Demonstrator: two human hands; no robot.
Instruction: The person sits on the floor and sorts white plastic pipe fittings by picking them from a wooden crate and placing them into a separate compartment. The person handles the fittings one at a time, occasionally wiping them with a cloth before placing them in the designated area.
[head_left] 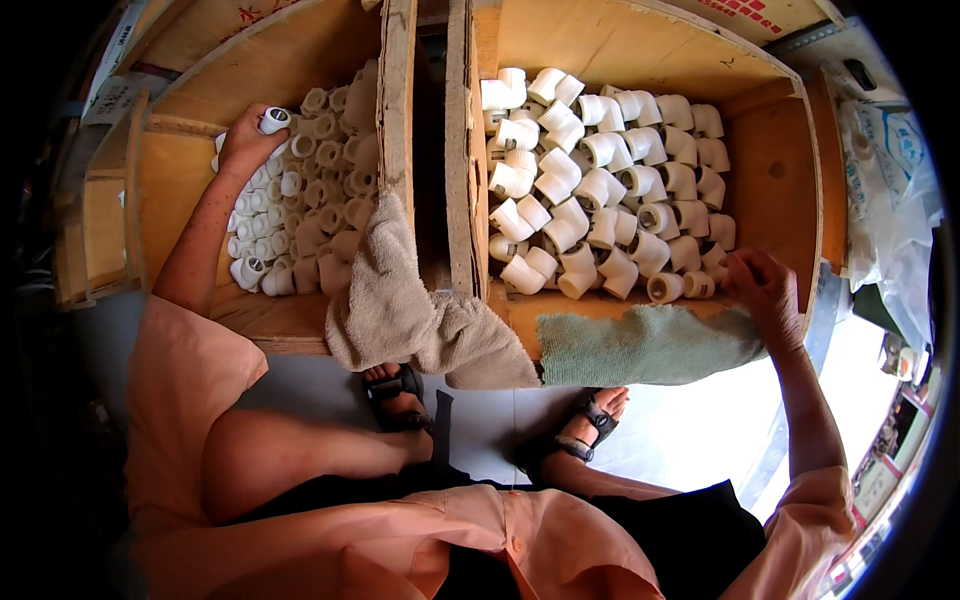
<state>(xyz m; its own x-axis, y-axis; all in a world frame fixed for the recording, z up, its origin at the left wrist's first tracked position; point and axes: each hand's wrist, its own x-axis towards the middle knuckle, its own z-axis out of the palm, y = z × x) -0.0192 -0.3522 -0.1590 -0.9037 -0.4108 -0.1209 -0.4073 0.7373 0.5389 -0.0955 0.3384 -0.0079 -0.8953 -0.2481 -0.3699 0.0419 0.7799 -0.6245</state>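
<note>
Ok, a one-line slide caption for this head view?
Left hand holds a white fitting over one wooden crate; right hand reaches toward elbow fittings.

Two open crates of pale, rough-sawn wood stand side by side, the left crate (300, 60) and the right crate (640, 45), both matt with visible grain. The small white straight pipe fittings (310, 190) in the left one and the larger white elbow fittings (600, 190) in the right look like smooth, faintly glossy plastic. A beige terry cloth (400, 310) and a green terry cloth (640, 345) drape the near edges, both nubbly. Crinkled, shiny white plastic bags (890, 190) lie far right.
</note>
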